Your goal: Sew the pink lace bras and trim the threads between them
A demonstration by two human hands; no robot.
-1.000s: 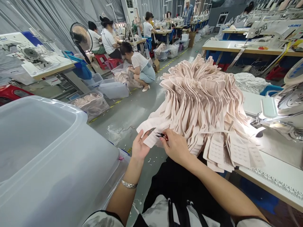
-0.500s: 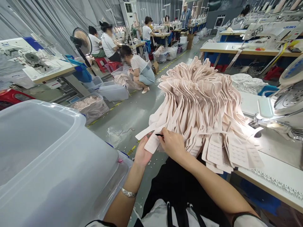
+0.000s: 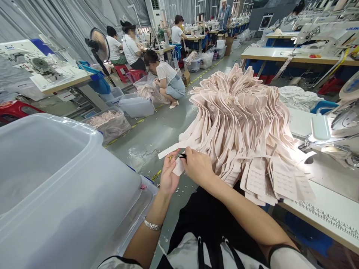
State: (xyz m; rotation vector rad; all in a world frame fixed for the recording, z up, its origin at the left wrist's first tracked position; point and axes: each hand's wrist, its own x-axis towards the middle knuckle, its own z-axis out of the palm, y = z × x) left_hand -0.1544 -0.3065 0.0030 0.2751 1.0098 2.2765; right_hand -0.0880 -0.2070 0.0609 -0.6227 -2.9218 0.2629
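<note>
A thick bunch of pale pink bras [image 3: 238,116] lies fanned out over the edge of the sewing table, their bands hanging toward me. At its left side my left hand [image 3: 169,179] holds a fabric band end [image 3: 178,167] between thumb and fingers. My right hand [image 3: 198,166] is closed around small black-tipped thread snips [image 3: 183,155], only the points of which show. Those points are at the band, close to my left fingertips. Another band end [image 3: 168,149] sticks out to the left just above my left hand. Hook-and-eye tabs [image 3: 256,181] hang at the front right.
A large translucent plastic tub [image 3: 112,179] stands at my left. To the right is the sewing machine [image 3: 343,123] on a white table [image 3: 322,209] with a printed ruler. A person [image 3: 168,80] squats by a bin ahead, and others sit at machines farther back.
My left hand has moved up along the band, its fingers now curled near the snips. My right hand has shifted slightly left and up, bringing the snips' tips to the left fingers.
</note>
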